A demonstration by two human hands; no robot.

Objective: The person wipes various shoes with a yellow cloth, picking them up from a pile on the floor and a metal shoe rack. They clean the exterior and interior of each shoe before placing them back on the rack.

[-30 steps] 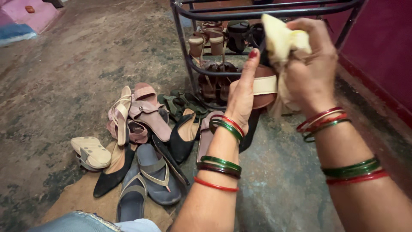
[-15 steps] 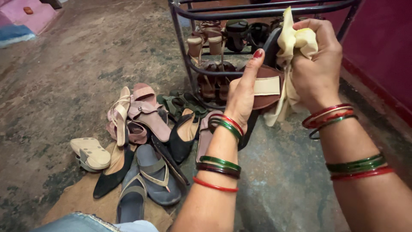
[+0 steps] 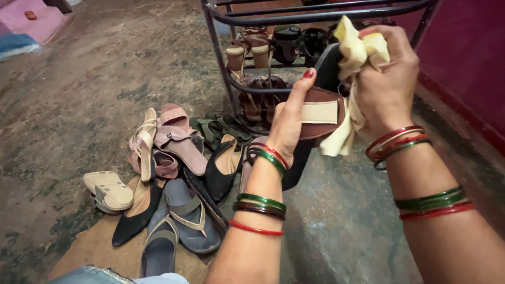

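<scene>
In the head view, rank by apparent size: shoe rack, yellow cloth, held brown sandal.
1. Shoe rack, though cut off by the frame.
2. Held brown sandal, partly hidden by the left hand.
3. Yellow cloth, bunched in the right hand.

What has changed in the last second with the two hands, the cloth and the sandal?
The right hand moved the yellow cloth a little down and back along the upper end of the brown sandal. Nothing was let go. The left hand holds the sandal as before, and the shoes on the floor and the metal rack stayed in place.
</scene>
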